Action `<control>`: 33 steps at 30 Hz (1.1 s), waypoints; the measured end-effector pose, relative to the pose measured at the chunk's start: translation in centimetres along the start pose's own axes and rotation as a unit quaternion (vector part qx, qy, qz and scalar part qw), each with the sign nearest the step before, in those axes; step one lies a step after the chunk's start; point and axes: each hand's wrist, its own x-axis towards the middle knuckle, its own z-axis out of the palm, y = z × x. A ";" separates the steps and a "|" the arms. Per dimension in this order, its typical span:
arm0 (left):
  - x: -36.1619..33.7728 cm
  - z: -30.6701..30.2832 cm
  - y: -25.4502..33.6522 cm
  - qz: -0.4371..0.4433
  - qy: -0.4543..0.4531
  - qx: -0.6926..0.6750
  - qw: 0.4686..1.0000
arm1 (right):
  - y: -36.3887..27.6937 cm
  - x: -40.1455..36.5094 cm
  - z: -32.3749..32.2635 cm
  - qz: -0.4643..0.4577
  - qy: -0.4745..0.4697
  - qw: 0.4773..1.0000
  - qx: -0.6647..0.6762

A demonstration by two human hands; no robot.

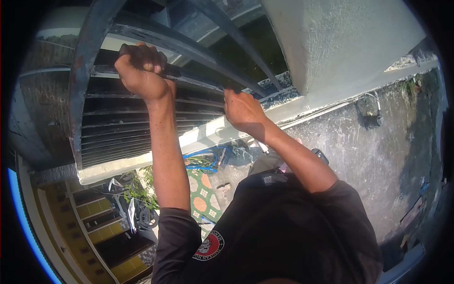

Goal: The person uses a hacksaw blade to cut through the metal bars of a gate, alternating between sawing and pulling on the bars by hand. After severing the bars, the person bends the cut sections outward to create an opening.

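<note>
My left hand (144, 71) is closed around a dark metal bar (198, 81) of a window grille, with its fingers curled over the bar. Lower on the same bar, my right hand (243, 111) is closed in a fist, knuckles right at the metal near the pale sill (208, 132). What the right fingers hold is hidden, and I cannot tell if it is the bar or a small tool. A short white stick-like piece (263, 147) shows just below the right wrist. The grille's bars have worn, patchy paint, and its outer frame (85, 71) has rusty spots.
A white plastered wall (340, 42) rises on the right above a concrete floor (345, 142). Below lie blue hose-like loops (203, 158), patterned tiles (203, 191) and green plants (142, 189). A motorcycle (142, 215) stands near a yellow building front (90, 208).
</note>
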 end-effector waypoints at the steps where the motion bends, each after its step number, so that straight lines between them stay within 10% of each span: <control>1: -0.1 0.2 0.1 -0.010 0.006 0.004 1.000 | 1.0 0.4 0.5 0.014 -0.003 1.000 -0.027; 33: 0.3 -0.3 -0.5 -0.021 -0.003 -0.043 0.999 | 1.7 -0.6 0.9 0.013 0.014 1.000 -0.011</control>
